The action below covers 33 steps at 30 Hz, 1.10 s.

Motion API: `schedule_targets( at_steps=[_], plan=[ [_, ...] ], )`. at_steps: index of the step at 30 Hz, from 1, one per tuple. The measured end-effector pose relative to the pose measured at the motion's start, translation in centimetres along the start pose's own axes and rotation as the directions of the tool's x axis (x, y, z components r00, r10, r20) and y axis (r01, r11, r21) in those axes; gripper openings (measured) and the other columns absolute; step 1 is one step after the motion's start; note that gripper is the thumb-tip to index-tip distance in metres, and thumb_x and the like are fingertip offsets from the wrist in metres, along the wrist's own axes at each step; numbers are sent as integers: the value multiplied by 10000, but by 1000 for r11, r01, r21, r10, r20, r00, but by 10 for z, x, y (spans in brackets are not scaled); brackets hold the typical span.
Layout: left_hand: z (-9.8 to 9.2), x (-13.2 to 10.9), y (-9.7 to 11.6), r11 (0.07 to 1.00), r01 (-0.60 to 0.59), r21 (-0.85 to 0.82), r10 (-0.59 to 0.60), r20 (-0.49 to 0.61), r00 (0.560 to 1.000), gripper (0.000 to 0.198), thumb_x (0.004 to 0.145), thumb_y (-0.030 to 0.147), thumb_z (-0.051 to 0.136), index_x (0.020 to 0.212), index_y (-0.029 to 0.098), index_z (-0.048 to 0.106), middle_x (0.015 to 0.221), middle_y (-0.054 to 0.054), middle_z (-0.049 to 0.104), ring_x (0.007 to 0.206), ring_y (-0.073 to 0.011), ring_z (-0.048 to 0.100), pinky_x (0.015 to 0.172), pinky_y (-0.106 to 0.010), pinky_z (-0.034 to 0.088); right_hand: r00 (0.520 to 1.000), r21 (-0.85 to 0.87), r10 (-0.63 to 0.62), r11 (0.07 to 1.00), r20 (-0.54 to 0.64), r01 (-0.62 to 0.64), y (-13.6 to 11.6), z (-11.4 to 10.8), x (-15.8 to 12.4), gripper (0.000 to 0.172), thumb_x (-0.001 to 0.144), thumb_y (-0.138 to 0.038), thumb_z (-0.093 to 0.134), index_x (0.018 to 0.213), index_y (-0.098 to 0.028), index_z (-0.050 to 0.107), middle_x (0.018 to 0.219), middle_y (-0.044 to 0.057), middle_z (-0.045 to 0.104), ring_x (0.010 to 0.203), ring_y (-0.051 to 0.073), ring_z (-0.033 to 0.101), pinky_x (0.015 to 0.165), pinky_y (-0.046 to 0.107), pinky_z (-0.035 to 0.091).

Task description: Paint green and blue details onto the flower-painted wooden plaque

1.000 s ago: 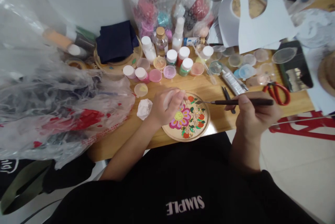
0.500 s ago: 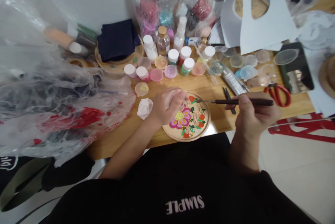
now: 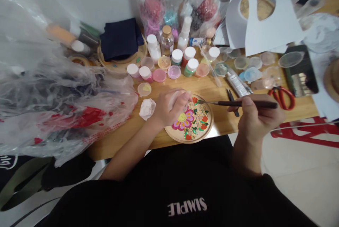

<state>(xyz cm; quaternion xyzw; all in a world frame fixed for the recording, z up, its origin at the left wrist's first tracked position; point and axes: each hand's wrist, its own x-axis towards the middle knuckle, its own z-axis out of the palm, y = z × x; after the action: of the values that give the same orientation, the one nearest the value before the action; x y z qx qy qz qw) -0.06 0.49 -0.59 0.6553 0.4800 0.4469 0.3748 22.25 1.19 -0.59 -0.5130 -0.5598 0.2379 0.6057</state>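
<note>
In the head view, a round wooden disc (image 3: 174,135) painted with pink, orange and green flowers outlined in gold lies at the table's front edge. My right hand (image 3: 261,114) is closed around the dark handle of a slim palette knife (image 3: 238,104). Its thin metal tip reaches the upper part of the disc. Over the disc's left side, my left hand (image 3: 171,108) is closed, with a small translucent whitish thing, seemingly a plastic cup (image 3: 174,99), in its fingers. A crumpled white tissue (image 3: 147,109) rests just left of that hand.
Behind the disc stand several paint pots (image 3: 190,67) and bottles (image 3: 154,47). Tweezers (image 3: 231,97), a glue tube (image 3: 237,83), red-handled pliers (image 3: 283,97) and a phone (image 3: 304,75) are at the right. Plastic bags (image 3: 106,110) fill the left. Dark cloth (image 3: 120,39) lies on wooden discs.
The view has shifted slightly, so the background sits a little farther right. Both hands keep nearly the same pose over the disc, with the knife tip still at its upper part.
</note>
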Motion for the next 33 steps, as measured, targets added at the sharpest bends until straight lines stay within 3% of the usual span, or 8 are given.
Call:
schedule_targets(
  at_steps=[18,27,33],
  plan=[
    [1,-1,-1,999,-25,-23,24,-13,1000,672,1066,634,288,666,204,613,609,-27,643,599,-135,615,605,-313,459,999,14,-54,998,-2,54,1,-1,1,102,811,-183,727,713,-206,735,554,-45,675,422,140,649,398,252,483],
    [1,0,-1,1000,-24,-3,24,-14,1000,684,1065,643,280,646,198,589,604,-26,638,597,-131,616,594,-301,449,996,29,-90,996,15,89,0,-2,1,112,847,-214,749,740,-187,732,558,-35,671,425,127,640,391,236,475],
    [0,-1,0,999,-39,-9,39,-44,998,669,1069,626,295,704,191,649,647,-38,687,637,-135,663,636,-293,496,995,139,-38,989,-90,50,5,-1,3,156,814,-274,795,709,-179,730,565,-25,667,388,115,594,352,243,461]
  ],
)
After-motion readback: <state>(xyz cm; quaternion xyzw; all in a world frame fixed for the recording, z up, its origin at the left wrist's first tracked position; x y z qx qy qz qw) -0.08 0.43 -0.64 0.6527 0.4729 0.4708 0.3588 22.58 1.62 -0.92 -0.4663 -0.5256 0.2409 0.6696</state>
